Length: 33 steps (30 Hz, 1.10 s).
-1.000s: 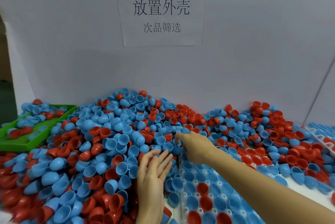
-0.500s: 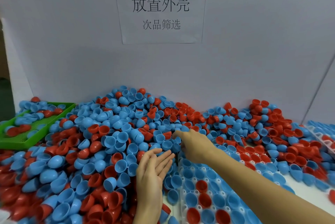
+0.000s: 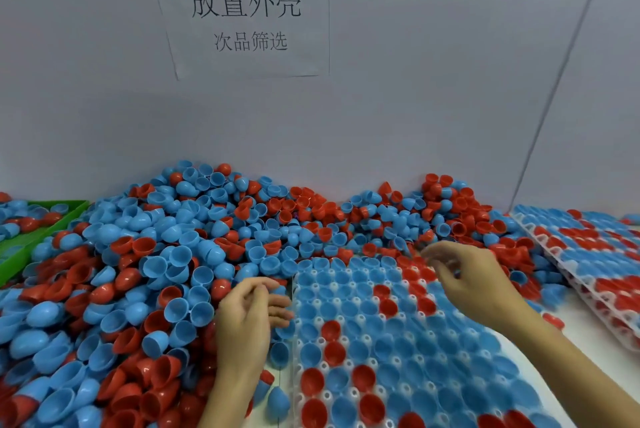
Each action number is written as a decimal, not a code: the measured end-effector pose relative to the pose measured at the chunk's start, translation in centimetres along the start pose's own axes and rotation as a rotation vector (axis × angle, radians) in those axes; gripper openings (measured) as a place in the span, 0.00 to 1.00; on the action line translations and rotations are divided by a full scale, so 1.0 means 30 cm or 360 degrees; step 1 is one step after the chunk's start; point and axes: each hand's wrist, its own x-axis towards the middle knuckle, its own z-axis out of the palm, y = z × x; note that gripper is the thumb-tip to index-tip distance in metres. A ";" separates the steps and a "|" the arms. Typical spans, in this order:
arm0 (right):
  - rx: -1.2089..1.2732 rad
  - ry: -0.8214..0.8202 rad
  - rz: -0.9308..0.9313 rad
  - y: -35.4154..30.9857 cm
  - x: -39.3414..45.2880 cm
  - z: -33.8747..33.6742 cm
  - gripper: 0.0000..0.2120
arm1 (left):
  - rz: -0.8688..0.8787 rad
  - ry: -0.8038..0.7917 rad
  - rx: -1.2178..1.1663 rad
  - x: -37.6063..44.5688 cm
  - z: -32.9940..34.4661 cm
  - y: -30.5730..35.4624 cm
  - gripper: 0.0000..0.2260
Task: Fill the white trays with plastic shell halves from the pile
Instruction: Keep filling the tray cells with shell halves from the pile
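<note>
A large pile of blue and red plastic shell halves covers the table from the left to the back wall. In front of me lies a white tray, its sockets mostly holding blue shells and some red ones. My left hand hovers at the tray's left edge beside the pile, fingers loosely curled, with nothing visible in them. My right hand is blurred over the tray's far right part near the pile's edge, fingers spread and loosely bent, no shell seen in it.
A second white tray filled with shells lies tilted at the right. A green tray with a few shells sits at the far left. A white wall with a paper sign closes the back. Loose shells lie between the trays.
My right hand has swung from the tray's far left corner to its far right part. My left hand's fingers went from straight to loosely curled. The view has shifted right.
</note>
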 end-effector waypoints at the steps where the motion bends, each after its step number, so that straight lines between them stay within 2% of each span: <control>1: -0.0028 0.0025 0.0100 0.048 -0.035 -0.045 0.10 | 0.0045 -0.0015 0.0115 -0.006 0.003 0.008 0.12; 4: -0.0096 -0.0026 0.0458 0.183 -0.137 -0.150 0.09 | 0.0125 -0.0075 0.0456 -0.020 0.005 0.032 0.11; 7: -0.0125 -0.0200 0.0729 0.278 -0.209 -0.182 0.15 | 0.0174 -0.0166 0.0893 -0.047 -0.009 0.042 0.15; 11: 0.0025 -0.0388 0.0917 0.322 -0.251 -0.132 0.16 | 0.0143 -0.0223 0.1434 -0.113 -0.027 0.041 0.24; 16: 0.0237 -0.0508 0.1067 0.303 -0.264 -0.104 0.11 | 0.0060 -0.0316 0.1827 -0.177 -0.002 0.033 0.26; 22: 0.0365 -0.0531 0.1153 0.266 -0.313 -0.109 0.13 | -0.0036 -0.0462 0.1845 -0.150 0.016 0.040 0.24; 26: 0.0524 -0.0516 0.1210 0.241 -0.364 -0.093 0.12 | -0.0059 -0.0475 0.1860 -0.143 0.006 0.040 0.23; 30: 0.0664 -0.0402 0.1245 0.225 -0.408 -0.097 0.11 | -0.0032 -0.0466 0.1853 -0.150 0.005 0.052 0.23; 33: 0.0677 -0.0291 0.1245 0.226 -0.435 -0.107 0.11 | -0.0073 -0.0551 0.1842 -0.156 0.011 0.054 0.23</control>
